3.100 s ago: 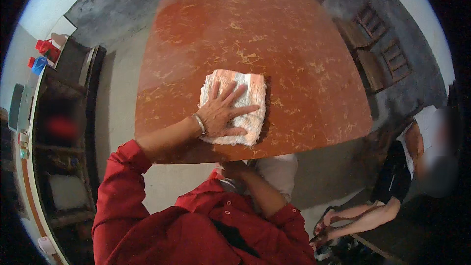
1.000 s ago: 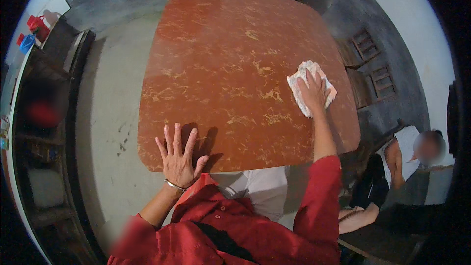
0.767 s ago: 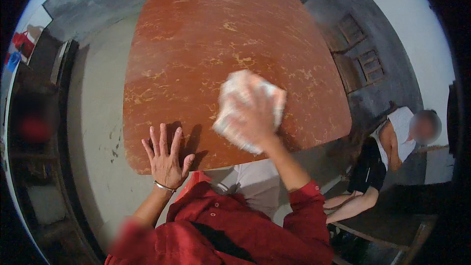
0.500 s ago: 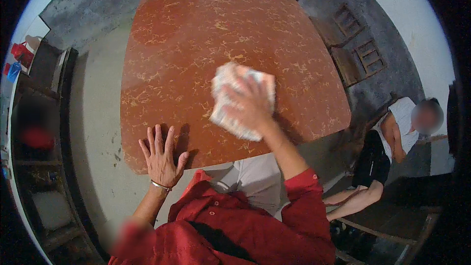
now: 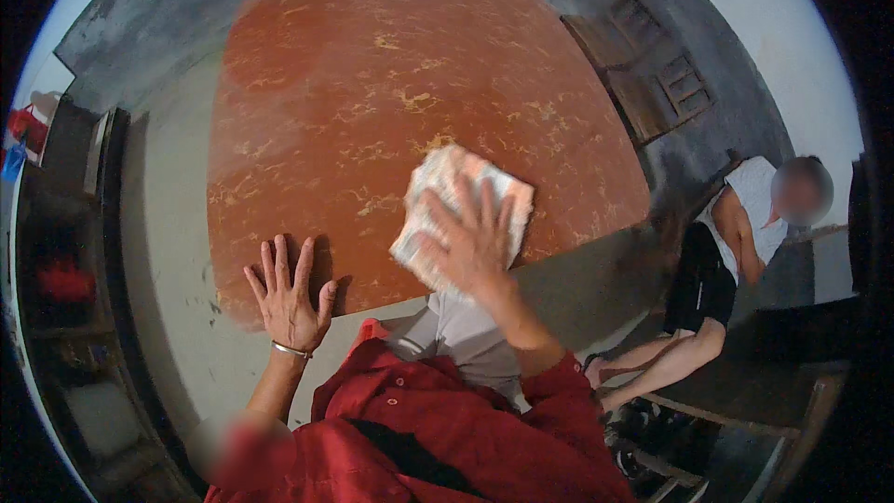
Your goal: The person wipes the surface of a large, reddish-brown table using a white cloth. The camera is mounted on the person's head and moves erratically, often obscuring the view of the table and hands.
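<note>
The white cloth [image 5: 445, 205] lies on the reddish marbled table [image 5: 372, 84], near its front edge. The right hand [image 5: 470, 247] presses flat on it, fingers spread, gripping nothing. The left hand [image 5: 287, 293] rests open on the table's near edge. 1 seated person [image 5: 736, 251] is well apart.

White folded cloth [image 5: 445, 210], pinkish edges, spread flat near the near edge of red-brown table [image 5: 372, 102]
</note>
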### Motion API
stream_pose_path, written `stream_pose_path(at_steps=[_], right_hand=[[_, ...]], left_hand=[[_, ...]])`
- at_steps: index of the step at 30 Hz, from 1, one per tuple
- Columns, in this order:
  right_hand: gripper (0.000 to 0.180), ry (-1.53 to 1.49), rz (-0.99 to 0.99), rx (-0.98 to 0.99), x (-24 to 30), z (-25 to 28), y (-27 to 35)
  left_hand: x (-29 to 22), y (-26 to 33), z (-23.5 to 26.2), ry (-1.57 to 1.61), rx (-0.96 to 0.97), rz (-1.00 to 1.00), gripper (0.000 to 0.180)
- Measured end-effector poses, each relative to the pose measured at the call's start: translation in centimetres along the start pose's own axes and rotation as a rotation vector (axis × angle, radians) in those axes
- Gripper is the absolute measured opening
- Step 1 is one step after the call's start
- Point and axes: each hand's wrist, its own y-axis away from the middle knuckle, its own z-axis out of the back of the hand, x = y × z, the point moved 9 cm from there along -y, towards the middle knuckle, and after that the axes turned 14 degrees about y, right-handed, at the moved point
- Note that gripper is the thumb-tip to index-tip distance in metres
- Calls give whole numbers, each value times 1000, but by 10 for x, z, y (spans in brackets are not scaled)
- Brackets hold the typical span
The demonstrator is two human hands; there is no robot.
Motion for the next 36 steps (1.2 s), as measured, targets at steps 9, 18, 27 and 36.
stream_pose_path(at_steps=[9,18,27,36], right_hand=[[57,159,-343,71,-186,-18,7],[69,210,-739,274,-281,-19,22],[68,180,-725,201,-313,-20,19],[66,91,-238,73,-232,-53,-95]], left_hand=[[2,0,1,-14,-2,5,61],[0,-2,-1,-6,-23,-6,58],[1,1,1,-21,1,13,59],[0,-5,-3,-13,10,5,59]])
